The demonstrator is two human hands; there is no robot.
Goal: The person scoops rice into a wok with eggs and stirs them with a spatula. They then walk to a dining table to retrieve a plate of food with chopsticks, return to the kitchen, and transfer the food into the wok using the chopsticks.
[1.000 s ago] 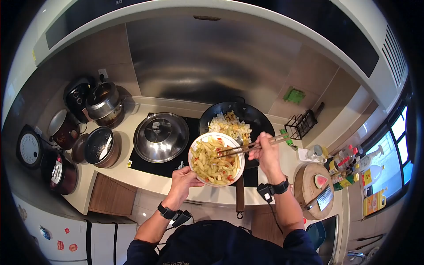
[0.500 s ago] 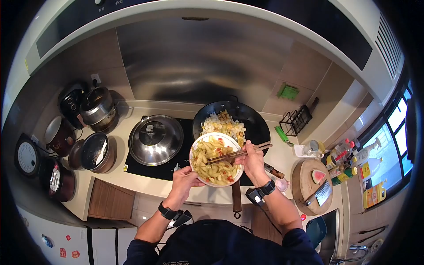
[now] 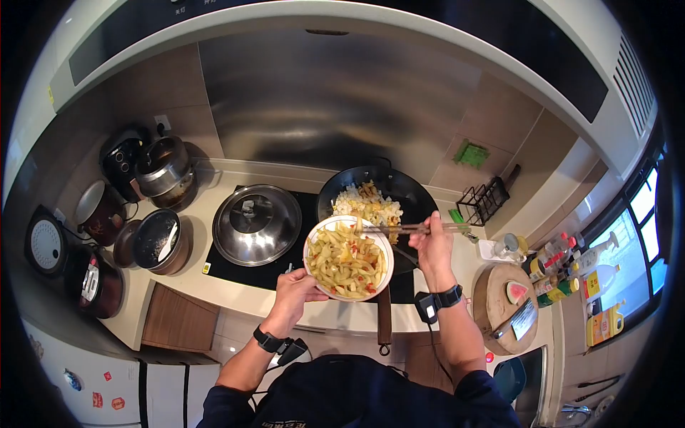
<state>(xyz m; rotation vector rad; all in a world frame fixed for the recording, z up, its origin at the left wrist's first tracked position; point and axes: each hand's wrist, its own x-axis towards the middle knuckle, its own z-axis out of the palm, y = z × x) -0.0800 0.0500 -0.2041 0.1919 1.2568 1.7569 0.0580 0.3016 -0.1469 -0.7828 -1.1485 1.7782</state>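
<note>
My left hand [image 3: 295, 291] grips the lower left rim of a white bowl [image 3: 325, 291]. Pale green vegetable pieces [image 3: 346, 262] with red bits fill the bowl, which is held over the near side of a black wok [image 3: 414, 192]. In my right hand [image 3: 434, 246] are chopsticks [image 3: 407, 229], pointing left, with their tips at the bowl's upper right edge. White rice with yellow and brown bits [image 3: 367, 203] lies in the wok behind the bowl. The wok's wooden handle [image 3: 384, 317] points toward me, partly hidden by the bowl.
Left of the wok, a steel-lidded pan [image 3: 257, 225] covers the other burner. Several pots [image 3: 164, 242] and a rice cooker [image 3: 96, 282] stand farther left. On the right, a round chopping board [image 3: 492, 307] carries a cleaver [image 3: 523, 321] and watermelon [image 3: 516, 292], near several bottles [image 3: 556, 257].
My right hand has moved right and up with the chopsticks, whose tips have shifted from the middle of the vegetables to the bowl's upper right edge. The bowl stays about where it was.
</note>
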